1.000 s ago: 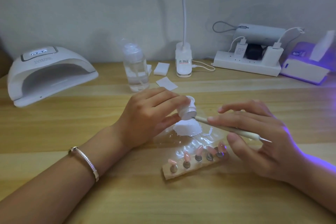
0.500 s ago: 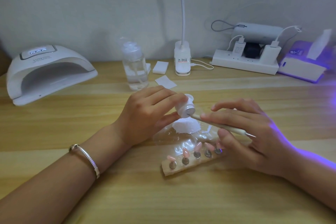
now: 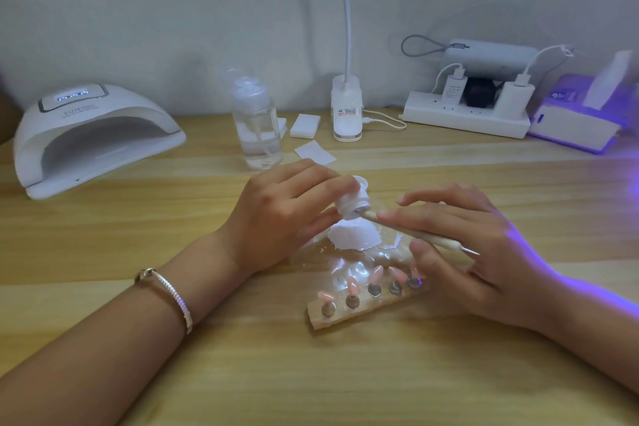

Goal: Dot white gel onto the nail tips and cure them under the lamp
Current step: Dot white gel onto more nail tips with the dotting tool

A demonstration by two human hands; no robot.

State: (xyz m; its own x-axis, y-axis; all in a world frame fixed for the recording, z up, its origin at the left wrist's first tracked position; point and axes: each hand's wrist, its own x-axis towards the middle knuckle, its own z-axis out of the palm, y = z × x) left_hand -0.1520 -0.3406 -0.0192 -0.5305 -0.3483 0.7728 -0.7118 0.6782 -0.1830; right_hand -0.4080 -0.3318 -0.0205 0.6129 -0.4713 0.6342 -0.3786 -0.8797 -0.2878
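My left hand [image 3: 280, 214] grips a small white gel pot [image 3: 353, 199], tilted with its mouth toward the right. My right hand [image 3: 463, 249] pinches a wooden dotting tool [image 3: 415, 233] whose left end touches the pot's mouth. Under them lies a clear plastic sheet [image 3: 349, 263] with a white patch [image 3: 352, 235]. Several pink nail tips [image 3: 375, 275] stand on metal pegs in a wooden holder [image 3: 359, 313] just in front of the sheet. The white curing lamp [image 3: 93, 135] sits at the far left, its opening facing me.
A clear pump bottle [image 3: 256, 124], white pads [image 3: 304, 126], a desk lamp base [image 3: 346, 111], a power strip [image 3: 466, 114] with chargers and a tissue box [image 3: 581, 121] line the back of the wooden table [image 3: 311, 373]. Purple light falls from the right.
Both hands and the pot shifted slightly away from me and to the left; the tool's end stays at the pot's mouth.
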